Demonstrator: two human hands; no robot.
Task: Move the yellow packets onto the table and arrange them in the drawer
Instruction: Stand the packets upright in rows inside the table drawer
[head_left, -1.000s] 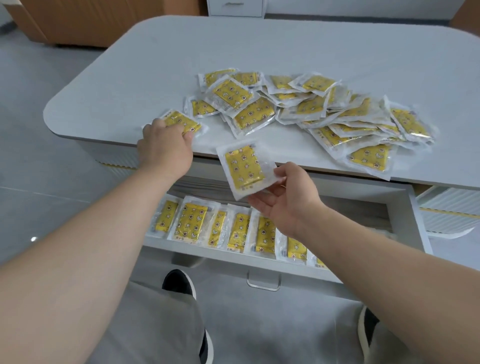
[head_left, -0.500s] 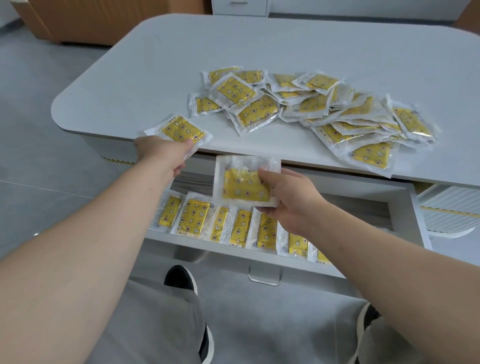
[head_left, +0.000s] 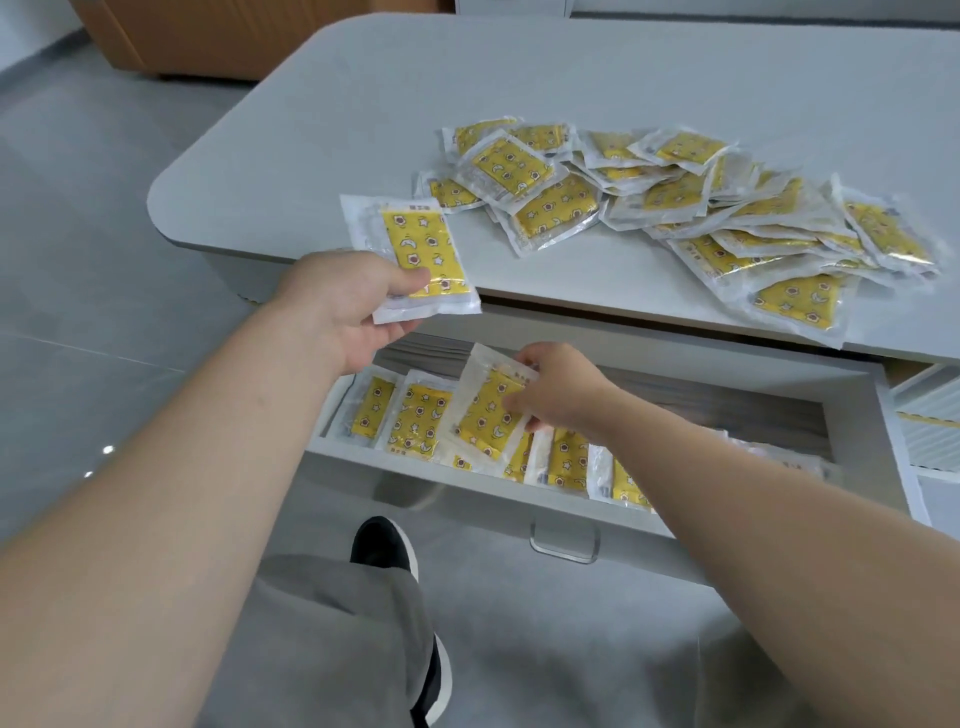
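Observation:
A loose heap of yellow packets in clear wrap lies on the grey table, toward its front right. Below the table's edge the white drawer stands pulled out, with a row of packets standing along its front. My left hand holds one packet in the air at the table's front edge. Inside the drawer my right hand grips another packet, tilted, over the left part of the row.
A wooden cabinet stands at the back left on the grey tiled floor. My grey trouser leg and black shoe are under the drawer. A metal handle hangs from the drawer front. White ribbed furniture sits at the right.
My left hand has lifted its packet off the table's front edge. My right hand has moved down with its packet from table height into the drawer, over the row.

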